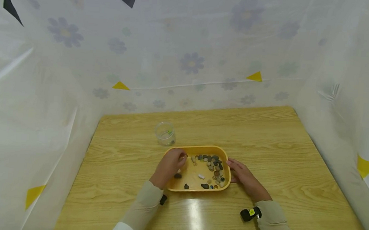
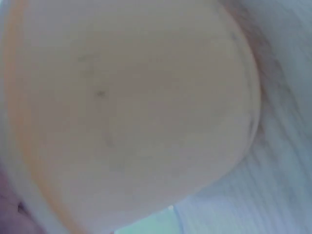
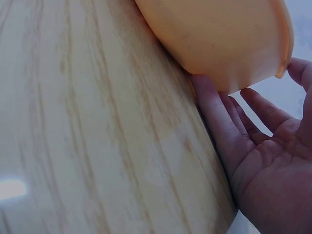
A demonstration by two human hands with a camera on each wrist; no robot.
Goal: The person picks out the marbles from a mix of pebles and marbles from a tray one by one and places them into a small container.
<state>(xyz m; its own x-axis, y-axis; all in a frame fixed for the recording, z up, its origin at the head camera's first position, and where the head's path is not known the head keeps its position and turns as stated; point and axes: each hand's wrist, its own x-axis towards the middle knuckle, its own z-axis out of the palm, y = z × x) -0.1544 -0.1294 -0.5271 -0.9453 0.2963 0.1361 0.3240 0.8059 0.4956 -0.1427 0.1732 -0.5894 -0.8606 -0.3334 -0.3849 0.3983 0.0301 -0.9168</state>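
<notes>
A yellow plastic tray [image 1: 195, 190] sits on the table, with dark and tan pebbles [image 1: 211, 164], glass beads [image 1: 215, 186] and a small white piece [image 1: 201, 176] in it. Over its left end, my left hand [image 1: 169, 166] reaches in with bent fingers and the thumb close to the index fingertip. Whether something small is between them is too small to tell. My right hand [image 1: 244, 176] grips the right end of the tray. In the right wrist view its thumb is at the rim and other fingers touch the outer wall [image 3: 219, 44]. The left wrist view is blurred, mostly tray wall [image 2: 161, 112].
Just behind the tray's left corner stands a clear round container [image 1: 165, 133] with a few small bits inside, one green. The wood-grain table [image 1: 128, 161] has white sheeting [image 1: 190, 43] at the back and on both sides.
</notes>
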